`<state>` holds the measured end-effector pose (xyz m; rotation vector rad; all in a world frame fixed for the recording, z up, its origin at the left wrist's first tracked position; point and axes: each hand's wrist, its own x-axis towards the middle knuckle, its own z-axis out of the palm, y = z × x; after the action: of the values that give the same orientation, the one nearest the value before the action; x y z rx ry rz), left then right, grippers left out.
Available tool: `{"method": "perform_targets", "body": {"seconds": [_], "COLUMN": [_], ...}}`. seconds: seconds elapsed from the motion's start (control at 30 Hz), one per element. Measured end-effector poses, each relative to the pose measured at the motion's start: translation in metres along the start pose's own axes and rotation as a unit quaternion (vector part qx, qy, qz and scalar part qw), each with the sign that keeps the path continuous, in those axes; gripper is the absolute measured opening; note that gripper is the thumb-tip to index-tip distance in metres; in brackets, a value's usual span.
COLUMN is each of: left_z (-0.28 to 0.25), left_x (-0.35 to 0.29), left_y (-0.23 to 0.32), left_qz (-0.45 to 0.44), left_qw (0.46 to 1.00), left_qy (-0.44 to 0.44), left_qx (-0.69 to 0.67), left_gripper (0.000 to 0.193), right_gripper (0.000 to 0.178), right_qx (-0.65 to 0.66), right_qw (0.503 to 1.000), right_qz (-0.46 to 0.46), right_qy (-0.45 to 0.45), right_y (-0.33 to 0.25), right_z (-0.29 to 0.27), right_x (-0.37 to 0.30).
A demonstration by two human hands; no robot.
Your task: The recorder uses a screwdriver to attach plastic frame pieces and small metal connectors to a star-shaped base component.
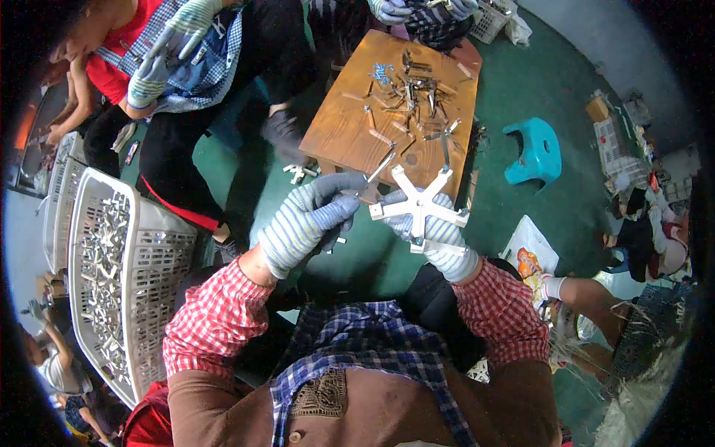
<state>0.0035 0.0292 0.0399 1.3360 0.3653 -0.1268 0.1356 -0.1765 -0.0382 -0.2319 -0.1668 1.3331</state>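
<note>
My left hand (302, 229), in a striped glove with grey fingertips, is closed on a slim metal blade-like tool (380, 168). Its tip points up and away to the right, and the fingers hide the other end. My right hand (453, 261) grips a white star-shaped piece (418, 206) with several arms spreading from a round centre with a hole. Small blocky ends turn up on the arms. The fingers lie mostly behind the piece. A short gap separates the tool from the star-shaped piece, and both are held in the air over my lap.
Ahead stands a wooden table (335, 119) strewn with metal tools and small parts. At left, a white plastic basket (160, 261) is heaped with white pieces. A turquoise stool (538, 153) is on the right. Gloved co-workers sit at upper left and beyond the table.
</note>
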Motion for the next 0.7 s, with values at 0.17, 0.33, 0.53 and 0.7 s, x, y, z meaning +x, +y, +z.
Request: {"method": "perform_targets", "body": {"seconds": [0.17, 0.33, 0.53, 0.7], "left_z": [0.004, 0.005, 0.005, 0.005], "left_x": [0.007, 0.011, 0.017, 0.016], "left_y": [-0.025, -0.026, -0.037, -0.040], "left_qz": [0.108, 0.111, 0.120, 0.147], "left_qw": [0.974, 0.964, 0.967, 0.981], "left_qy": [0.037, 0.051, 0.079, 0.073], "left_qx": [0.197, 0.235, 0.211, 0.104], "left_gripper": [0.039, 0.039, 0.035, 0.025], "right_gripper": [0.051, 0.050, 0.050, 0.046], "right_qx": [-0.605, -0.692, -0.822, -0.865], "right_qw": [0.788, 0.708, 0.537, 0.499], "right_qz": [-0.020, -0.028, -0.027, -0.016], "right_qy": [0.110, 0.136, 0.184, 0.048], "right_y": [0.006, 0.011, 0.027, 0.038], "right_z": [-0.007, -0.005, -0.005, -0.019], "right_x": [-0.009, -0.005, -0.005, -0.012]}}
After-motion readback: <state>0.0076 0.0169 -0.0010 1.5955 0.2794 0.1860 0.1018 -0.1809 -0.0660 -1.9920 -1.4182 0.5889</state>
